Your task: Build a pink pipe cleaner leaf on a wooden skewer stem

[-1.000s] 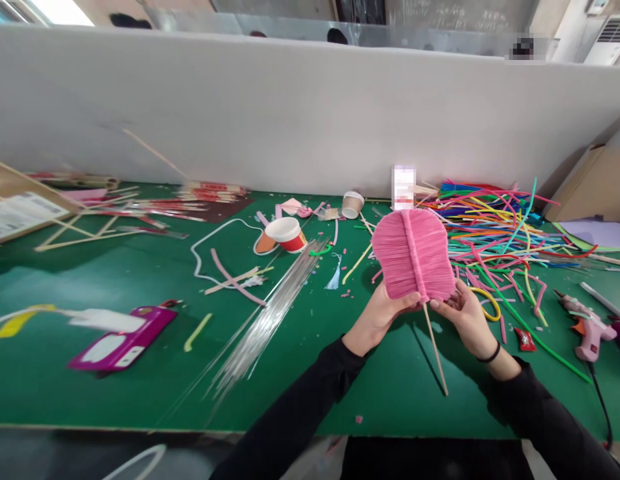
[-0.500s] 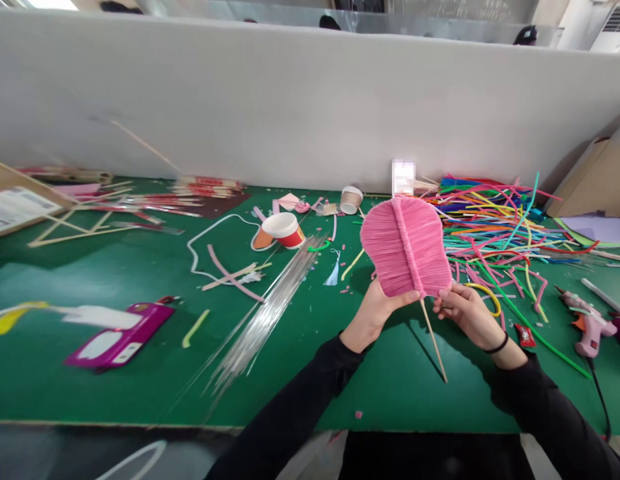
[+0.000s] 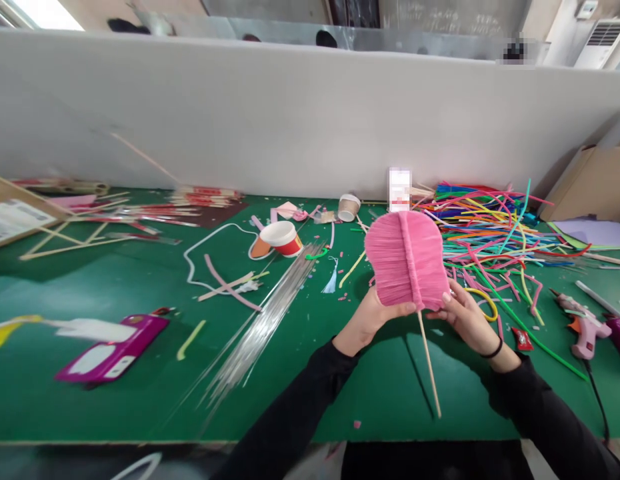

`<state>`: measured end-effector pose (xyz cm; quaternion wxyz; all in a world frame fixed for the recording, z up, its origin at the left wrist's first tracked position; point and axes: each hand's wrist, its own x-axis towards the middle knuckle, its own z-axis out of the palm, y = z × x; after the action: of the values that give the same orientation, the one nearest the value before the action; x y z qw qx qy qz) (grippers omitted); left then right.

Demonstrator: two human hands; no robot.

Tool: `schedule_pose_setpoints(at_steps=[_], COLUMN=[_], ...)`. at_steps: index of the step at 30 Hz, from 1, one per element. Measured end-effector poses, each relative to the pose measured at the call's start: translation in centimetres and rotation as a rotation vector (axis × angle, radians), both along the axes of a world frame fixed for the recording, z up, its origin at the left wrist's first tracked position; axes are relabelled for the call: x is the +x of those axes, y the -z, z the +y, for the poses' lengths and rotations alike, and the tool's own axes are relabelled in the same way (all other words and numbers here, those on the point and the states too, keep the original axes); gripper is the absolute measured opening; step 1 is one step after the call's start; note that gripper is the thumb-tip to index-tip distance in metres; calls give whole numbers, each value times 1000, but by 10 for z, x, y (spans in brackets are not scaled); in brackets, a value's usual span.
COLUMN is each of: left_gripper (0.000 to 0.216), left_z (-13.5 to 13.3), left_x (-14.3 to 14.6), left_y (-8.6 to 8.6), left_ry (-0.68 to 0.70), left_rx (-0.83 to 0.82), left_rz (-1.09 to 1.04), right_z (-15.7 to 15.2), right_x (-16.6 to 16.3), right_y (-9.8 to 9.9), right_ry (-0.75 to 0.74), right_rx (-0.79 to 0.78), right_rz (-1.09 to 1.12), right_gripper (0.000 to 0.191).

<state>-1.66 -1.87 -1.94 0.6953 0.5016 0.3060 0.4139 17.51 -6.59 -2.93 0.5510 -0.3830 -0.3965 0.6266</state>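
Item: one pink fan (image 3: pixel 393 267), raised over the green table (image 3: pixel 300 400) between my two hands, its bare stick (image 3: pixel 429 363) slanting down to just short of 6 o'clock.

My left hand (image 3: pixel 364 323): closed on the fan's lower edge at 7 o'clock, thumb laid across the foot of the middle rib, other fingers mostly hidden behind.

My right hand (image 3: pixel 467 321): pinching the edge between 4 and 5 o'clock.

Handling, as I judge it: light, soft-faced, hardly slippery; rows liable to part or crush under pressure. Best hold: the stick, or the rib's foot.

Nearby, from the fan: pipe cleaners (image 3: pixel 490 230) at 2 o'clock; glue gun (image 3: pixel 587 327) at 4; wires (image 3: pixel 265 327) at 8.
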Motion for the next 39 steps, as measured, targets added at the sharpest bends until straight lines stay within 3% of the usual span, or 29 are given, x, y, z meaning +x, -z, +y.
schedule_pose_setpoints(at_steps=[4, 9, 18, 21, 25, 27, 31, 35, 39], left_gripper=[40, 45, 38, 30, 50, 56, 43, 22, 7], left_z=[-1, 3, 21, 18, 7, 2, 4, 22, 42], left_x=[-1, 3, -3, -3, 4, 10, 15, 1, -21], left_y=[5, 14, 13, 12, 13, 15, 20, 18, 11], left_ry=[227, -13, -166, -115, 91, 121, -65, -265, -504], left_rx=[-29, -130, -468, -394, -192, -138, -200, -275, -417], left_rz=[131, -39, -254, -218, -110, -113, -133, -287, -425], right_z=[2, 4, 12, 16, 18, 16, 6, -5, -8], right_x=[0, 5, 14, 24, 16, 5, -11, -11, -7], right_y=[-2, 4, 22, 24, 24, 25, 30, 25, 15], right_ry=[175, 170, 314, 308, 334, 379, 386, 142, -29], right_rx=[-97, -165, -160, -139, -39, -28, -21, 56, 180], right_rz=[118, 139, 339, 374, 318, 276, 100, -90, 14], right_gripper=[37, 36, 30, 23, 18, 23, 45, 61, 77])
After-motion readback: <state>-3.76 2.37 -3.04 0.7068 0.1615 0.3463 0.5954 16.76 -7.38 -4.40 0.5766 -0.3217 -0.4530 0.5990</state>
